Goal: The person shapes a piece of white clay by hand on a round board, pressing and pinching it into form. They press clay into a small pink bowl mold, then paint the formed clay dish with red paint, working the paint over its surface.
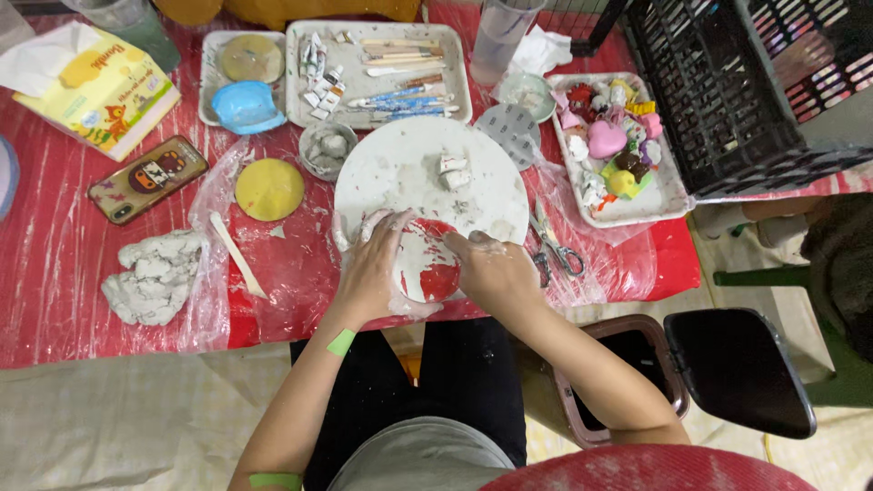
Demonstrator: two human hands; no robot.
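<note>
Cupping one red dish, both hands close around it beside two clay lumps.

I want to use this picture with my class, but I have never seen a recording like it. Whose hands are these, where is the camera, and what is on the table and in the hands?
There is no machine here: a person wears one camera on the head, looking down at their own two bare hands. The left hand and the right hand both press on a round red object smeared with white clay, at the near edge of a red table covered in clear plastic. Just beyond lies a round white board with small clay pieces. To the left are a lump of grey clay, a wooden stick, a yellow dome-shaped disc and a phone. Further back, a tray of tools and paint tubes; to the right, scissors and a tray of small colourful figures.
</note>
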